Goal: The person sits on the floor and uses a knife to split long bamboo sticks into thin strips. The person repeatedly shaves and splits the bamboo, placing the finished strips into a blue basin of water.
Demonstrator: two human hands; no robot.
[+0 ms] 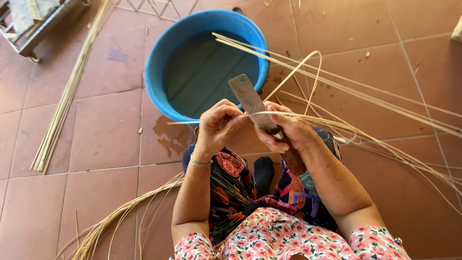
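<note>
Both forearms are rising above the lap, the right hand (288,129) is clenching the wooden handle of a flat-bladed knife (252,102) pointing up, and the left hand (219,125) is pinching a thin cane strip (308,118) against the blade, near the blue water tub (159,62).

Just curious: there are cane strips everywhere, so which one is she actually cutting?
The thin strip pinched between both hands and crossing the knife. The others lie loose on the floor.
</note>
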